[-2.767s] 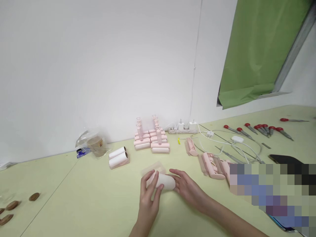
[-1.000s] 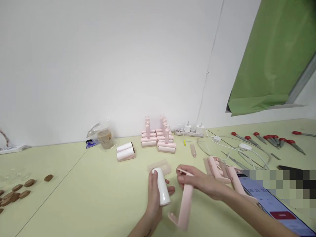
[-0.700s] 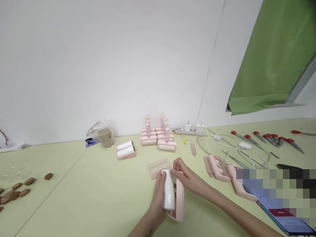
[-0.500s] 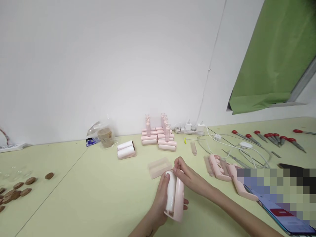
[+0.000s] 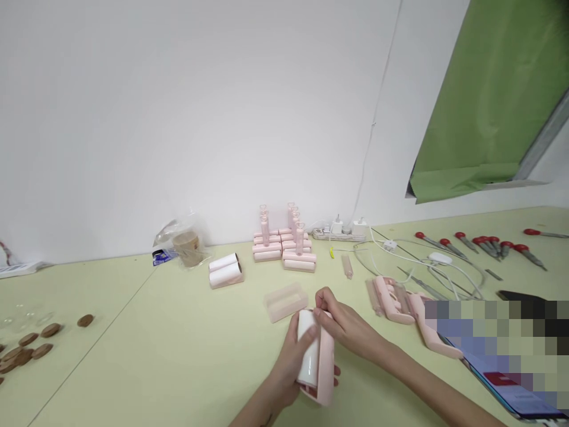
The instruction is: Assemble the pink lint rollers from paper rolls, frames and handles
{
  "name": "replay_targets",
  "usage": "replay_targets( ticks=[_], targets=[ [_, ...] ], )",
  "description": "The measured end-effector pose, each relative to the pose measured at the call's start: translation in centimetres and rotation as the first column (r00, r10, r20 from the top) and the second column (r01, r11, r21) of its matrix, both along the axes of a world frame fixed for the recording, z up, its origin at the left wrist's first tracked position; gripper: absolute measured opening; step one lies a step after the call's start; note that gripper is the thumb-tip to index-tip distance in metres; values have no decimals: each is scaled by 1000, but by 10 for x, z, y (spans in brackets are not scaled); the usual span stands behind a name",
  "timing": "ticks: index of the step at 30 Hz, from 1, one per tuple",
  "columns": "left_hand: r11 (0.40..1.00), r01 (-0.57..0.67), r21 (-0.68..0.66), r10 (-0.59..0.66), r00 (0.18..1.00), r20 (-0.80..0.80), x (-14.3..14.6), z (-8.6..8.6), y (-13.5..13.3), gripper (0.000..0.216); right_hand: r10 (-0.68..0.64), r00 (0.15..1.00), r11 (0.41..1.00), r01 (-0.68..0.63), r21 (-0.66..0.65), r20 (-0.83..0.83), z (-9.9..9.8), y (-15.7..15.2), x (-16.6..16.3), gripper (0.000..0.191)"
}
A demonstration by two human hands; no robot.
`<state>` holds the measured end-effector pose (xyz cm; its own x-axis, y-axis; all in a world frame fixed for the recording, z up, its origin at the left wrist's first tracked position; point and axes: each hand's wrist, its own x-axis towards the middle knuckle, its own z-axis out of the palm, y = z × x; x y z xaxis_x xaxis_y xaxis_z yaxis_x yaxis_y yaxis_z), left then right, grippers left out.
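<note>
Roll [image 5: 308, 369] white, holder [image 5: 326, 363] pale pink (tray [image 5: 285, 304] too), tabletop [image 5: 178, 356] pale yellow-green

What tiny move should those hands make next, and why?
I'd guess the right hand should press the far end of the white roll home in the pink holder. Its fingers are at that end, hiding whether it sits fully, while the left hand grips roll and holder together, thumb on the roll. The translucent pink cover lies apart on the table.
</note>
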<state>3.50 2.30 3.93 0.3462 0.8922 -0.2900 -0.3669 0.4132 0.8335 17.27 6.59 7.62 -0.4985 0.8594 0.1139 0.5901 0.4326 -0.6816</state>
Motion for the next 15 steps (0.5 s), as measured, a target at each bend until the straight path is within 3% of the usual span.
replay_targets(
  ticks=[4,8,12,15],
  targets=[
    [971,140,192,-93,968,-234,-15,4,3,74,53,990,998,-49,-35,129,8,1,15,17],
    [926,298,230,-120,813,-570,-24,3,3,97,196,917,979,-202,-18,346,19,2,27,18],
    [834,465,295,-208,762,-613,-21,5,1,80,375,801,918,-392,-65,466,22,-1,26,23],
    [803,529,272,-278,738,-614,-21,12,-2,70,455,756,873,-483,-69,470,25,-3,24,16]
  ],
)
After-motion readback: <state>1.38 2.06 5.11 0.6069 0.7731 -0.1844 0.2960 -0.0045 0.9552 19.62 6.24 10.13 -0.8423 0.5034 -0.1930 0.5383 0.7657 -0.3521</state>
